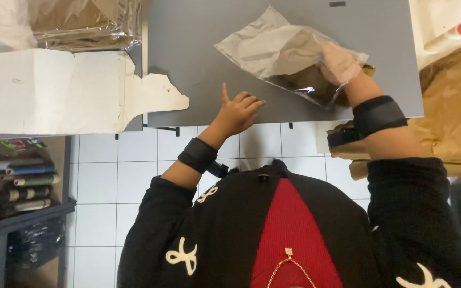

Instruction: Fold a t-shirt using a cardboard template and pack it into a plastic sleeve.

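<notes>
A clear plastic bag (273, 48) lies on the grey table (198, 32), with a brown folded item (308, 80) partly inside it. My right hand (340, 63) is pushed into the bag's open end, seen through the plastic, and rests on the brown item. My left hand (238, 111) hovers at the table's near edge, left of the bag, fingers loosely curled with the index finger raised, holding nothing. Both wrists carry black bands.
A torn white cardboard sheet (54, 90) lies to the left, overlapping the table. A plastic-wrapped brown stack (84, 24) sits at top left. Brown paper or fabric (454, 112) is piled at the right. A shelf with rolls (20, 181) stands lower left over white floor tiles.
</notes>
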